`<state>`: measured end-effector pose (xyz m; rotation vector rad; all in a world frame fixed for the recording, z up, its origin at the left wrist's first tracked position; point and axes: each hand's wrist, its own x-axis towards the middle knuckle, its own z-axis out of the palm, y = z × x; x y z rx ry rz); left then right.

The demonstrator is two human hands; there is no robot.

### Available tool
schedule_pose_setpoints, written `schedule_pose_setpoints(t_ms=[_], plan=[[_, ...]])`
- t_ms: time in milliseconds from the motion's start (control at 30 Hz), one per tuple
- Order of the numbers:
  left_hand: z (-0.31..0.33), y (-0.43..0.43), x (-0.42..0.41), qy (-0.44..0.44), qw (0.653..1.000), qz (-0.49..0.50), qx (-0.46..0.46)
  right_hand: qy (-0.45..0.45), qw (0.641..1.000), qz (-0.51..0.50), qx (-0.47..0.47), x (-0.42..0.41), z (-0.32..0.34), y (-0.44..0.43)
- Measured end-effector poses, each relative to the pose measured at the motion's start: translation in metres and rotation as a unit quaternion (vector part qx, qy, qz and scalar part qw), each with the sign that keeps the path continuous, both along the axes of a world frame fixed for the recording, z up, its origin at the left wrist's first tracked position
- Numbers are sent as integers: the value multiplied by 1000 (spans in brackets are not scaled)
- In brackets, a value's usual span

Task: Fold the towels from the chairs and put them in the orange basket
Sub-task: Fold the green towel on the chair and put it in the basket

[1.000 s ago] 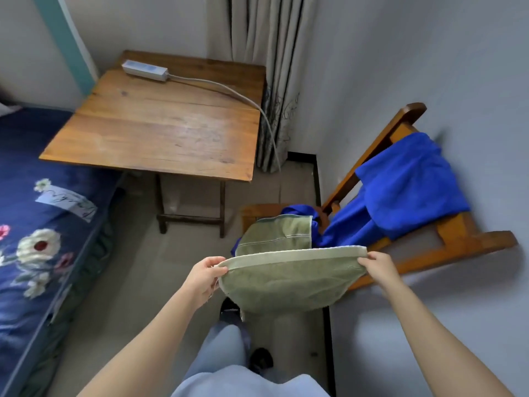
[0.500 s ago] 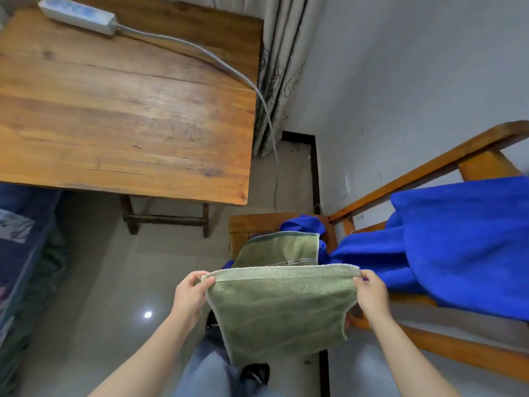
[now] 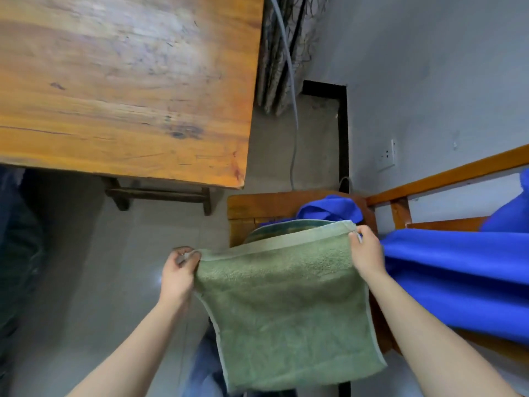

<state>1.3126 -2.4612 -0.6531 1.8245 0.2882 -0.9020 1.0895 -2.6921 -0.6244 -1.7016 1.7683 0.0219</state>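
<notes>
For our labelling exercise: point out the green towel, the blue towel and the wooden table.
green towel (image 3: 286, 305), head view, middle of its hanging face
blue towel (image 3: 458, 276), head view, its broad draped part
wooden table (image 3: 128, 81), head view, bare tabletop

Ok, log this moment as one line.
green towel: hanging | left hand: pinches top corner | right hand: pinches top corner | blue towel: on chair

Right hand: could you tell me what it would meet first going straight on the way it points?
Past the green towel corner it pinches, the right hand would probably meet the bunched blue towel on the chair seat, though depth is unclear.
</notes>
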Motion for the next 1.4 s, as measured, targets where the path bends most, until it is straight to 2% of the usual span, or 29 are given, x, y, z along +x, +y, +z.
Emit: schedule_pose_setpoints(t_ms=[100, 200, 300, 367, 433, 500, 600, 633, 667, 733, 833, 867, 967, 1033, 1100, 1133, 1200, 1233, 1333, 1400], plan=[[-16, -6, -6, 11, 999, -15, 28, 43, 998, -43, 3, 5, -22, -9], [-29, -21, -21, 16, 995, -44, 93, 84, 995, -58, -9, 2, -35, -14], [-22, -33, -42, 5, 989, -94, 111, 73, 996, -53, 14, -1, -40, -17], [-11, -35, -58, -29, 985, -144, 89, 64, 996, -48, 36, 1, -40, -20], [-5, -26, -77, -102, 966, -223, 80, 60, 996, -38, 55, 2, -39, -21], [-1, -13, -96, -205, 921, -320, 79, 39, 996, -39, 67, 2, -36, -21], [-3, 4, -120, -372, 780, -500, 54, 3, 998, -57, 40, 1, -29, -15], [-4, 6, -127, -401, 751, -522, 44, 1, 998, -50, 24, -1, -28, -12], [-3, 6, -133, -417, 740, -527, 35, 3, 999, -39, 13, -3, -27, -9], [-3, 5, -139, -414, 758, -503, 29, 2, 1000, -23, 8, -10, -28, 0], [-6, 6, -134, -341, 837, -427, 12, -5, 999, -29, 15, -20, -28, 8], [-4, 5, -130, -324, 847, -422, -1, 1, 999, -35, 13, -22, -26, 9], [10, 3, -115, -358, 836, -413, -46, 7, 998, -68, 11, -28, -25, 10], [25, 3, -108, -350, 840, -404, -92, 13, 997, -81, 15, -29, -25, 10], [38, 2, -105, -306, 852, -407, -118, 14, 996, -82, 19, -29, -25, 10], [42, 0, -106, -243, 877, -394, -124, 14, 997, -79, 20, -29, -25, 10], [48, -13, -104, -71, 942, -298, -136, 18, 997, -74, 22, -28, -25, 10], [48, -21, -99, -28, 964, -228, -133, 20, 997, -72, 24, -29, -25, 11], [39, -47, -68, -56, 991, -91, -80, 24, 997, -61, 27, -32, -27, 11], [23, -60, -46, -34, 996, -69, -38, 29, 998, -50, 27, -34, -28, 11]])
